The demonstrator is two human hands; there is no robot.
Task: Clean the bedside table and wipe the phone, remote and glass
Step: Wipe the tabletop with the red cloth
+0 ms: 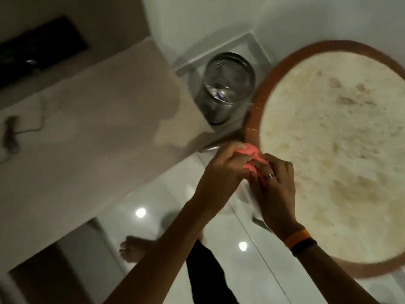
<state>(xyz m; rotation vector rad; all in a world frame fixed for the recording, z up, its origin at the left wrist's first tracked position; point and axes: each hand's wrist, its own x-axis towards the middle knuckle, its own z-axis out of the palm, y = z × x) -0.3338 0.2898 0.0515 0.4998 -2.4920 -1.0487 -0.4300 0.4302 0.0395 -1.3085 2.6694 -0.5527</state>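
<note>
Both my hands hold a small pink cloth [99, 152], bunched up between them just left of the round table. My left hand [221, 170] grips its upper part. My right hand [274, 181], with a ring on one finger and an orange wristband, clasps its lower part. The round bedside table [328, 154] has a cream marbled top and a brown wooden rim; nothing stands on the part I see. No phone, remote or glass shows in the head view.
A steel bin [225, 88] stands on the floor by the table's left rim. A beige bed [87, 132] with a cable [32, 126] on it fills the left. The white tiled floor [175, 205] is glossy; my bare foot [131, 249] is below.
</note>
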